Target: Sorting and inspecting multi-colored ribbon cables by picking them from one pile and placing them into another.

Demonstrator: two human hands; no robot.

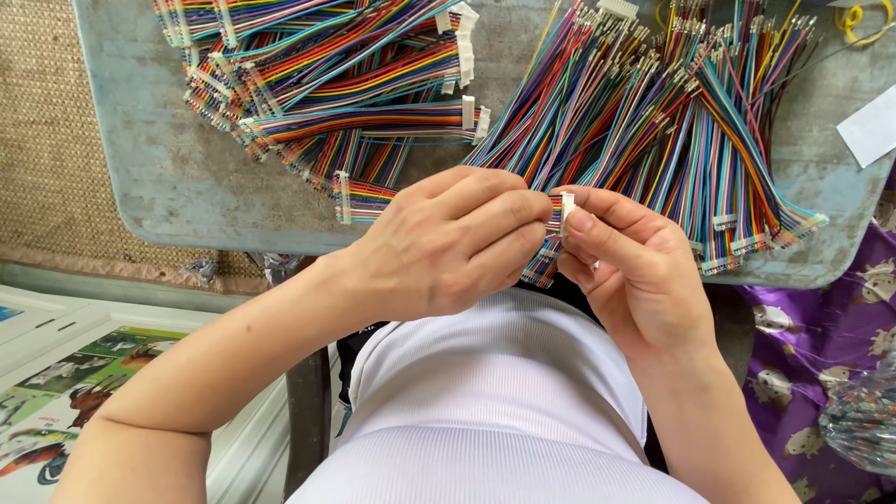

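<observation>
Head view. Landmark: the grey-blue painted table [168, 177] with worn surface and rounded corner, seen from above.

Left hand [448, 245]: hangs just off the table's near edge, above the person's white ribbed shirt [495, 401]. Fingers curled closed, fingertips pinching the small white plastic connector [566, 207] with a short rainbow-coloured ribbon of thin wires [544, 264] hanging from it.

Right hand [635, 271]: also just off the near edge, facing the left hand. Thumb and forefinger closed on the same white connector from the other side; other fingers folded loosely. Both hands meet at the connector, which sits between the fingertips, just in front of the table's near edge, with its wires trailing down behind the left hand's fingers.

On the table, far side from the hands, to the left: heap of finished rainbow ribbon cables with white connector ends [345, 84], lying crisscross. One of these cables lies at the near edge, just beside the left hand's knuckles.

On the table, to the right: large fanned bundle of loose multicoloured wires with bare metal crimp tips [653, 112], tips pointing away from the person, reaching the near edge next to the right hand.

Far right corner of the table: white paper slip [870, 126].

Beside the table, right: purple patterned cloth [821, 345]. Beside it, left: woven tan mat [47, 121].
</observation>
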